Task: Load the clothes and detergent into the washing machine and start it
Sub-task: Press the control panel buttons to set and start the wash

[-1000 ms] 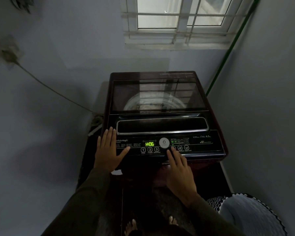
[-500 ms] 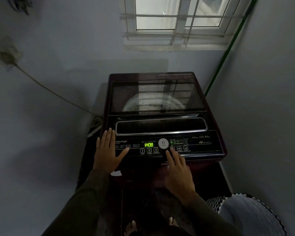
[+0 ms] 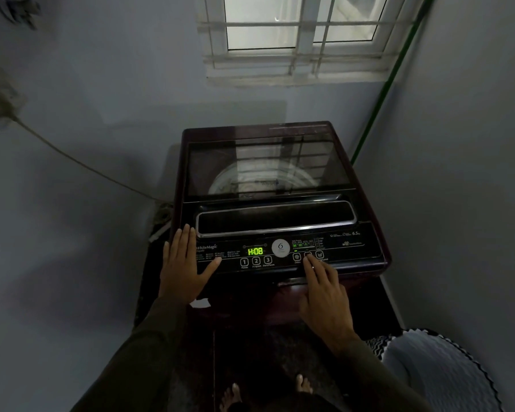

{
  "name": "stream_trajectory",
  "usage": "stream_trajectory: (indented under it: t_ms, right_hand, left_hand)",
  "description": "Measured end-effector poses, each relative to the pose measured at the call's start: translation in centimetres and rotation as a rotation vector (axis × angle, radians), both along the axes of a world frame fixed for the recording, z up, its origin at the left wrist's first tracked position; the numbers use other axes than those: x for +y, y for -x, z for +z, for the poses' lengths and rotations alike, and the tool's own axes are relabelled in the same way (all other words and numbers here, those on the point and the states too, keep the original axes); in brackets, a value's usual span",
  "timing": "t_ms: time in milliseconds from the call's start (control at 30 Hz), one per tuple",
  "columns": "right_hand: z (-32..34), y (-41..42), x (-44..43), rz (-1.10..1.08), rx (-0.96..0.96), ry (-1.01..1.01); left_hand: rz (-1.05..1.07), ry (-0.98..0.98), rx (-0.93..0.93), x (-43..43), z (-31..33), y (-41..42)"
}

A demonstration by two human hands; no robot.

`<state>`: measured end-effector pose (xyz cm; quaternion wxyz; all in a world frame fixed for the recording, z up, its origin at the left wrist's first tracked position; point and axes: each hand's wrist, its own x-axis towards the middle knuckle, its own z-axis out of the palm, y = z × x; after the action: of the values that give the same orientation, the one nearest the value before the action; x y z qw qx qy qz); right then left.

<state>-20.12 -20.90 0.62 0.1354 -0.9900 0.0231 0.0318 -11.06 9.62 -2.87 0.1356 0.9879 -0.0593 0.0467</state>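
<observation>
**Hands on washer panel**

Both forearms reach forward in dark sleeves. Left hand [image 3: 185, 269] lies flat on the left end of the control panel [image 3: 348, 248], fingers straight, thumb spread, holding nothing. Right hand [image 3: 324, 295] has its fingers extended, index tip on a button right of the round dial [image 3: 280, 248]. Display [image 3: 255, 251] reads H:08. Washing machine [image 3: 280, 135], lid [image 3: 268, 168] down, stands in the corner below the window [image 3: 295, 40].

Barred window [image 3: 295, 40], green pipe [image 3: 381, 105], wall cable [image 3: 57, 148], perhaps a striped basket [image 3: 443, 373]

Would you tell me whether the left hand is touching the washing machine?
Touching: head view shows the left hand lying flat on the washing machine, at its front left corner.
</observation>
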Motion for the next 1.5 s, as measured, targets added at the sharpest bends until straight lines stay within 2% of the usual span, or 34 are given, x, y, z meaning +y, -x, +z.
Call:
stream_trajectory:
  t_ms: [467,1500]
  right_hand:
    - [0.6,-0.6,0.6,-0.049,-0.005,-0.062]
    - [1.2,-1.0,-0.3,-0.014,0.025,-0.027]
  left_hand:
    - [0.008,0.018,0.0,0.0,-0.2,-0.1]
    - [-0.011,0.01,0.018,0.2,-0.5,-0.2]
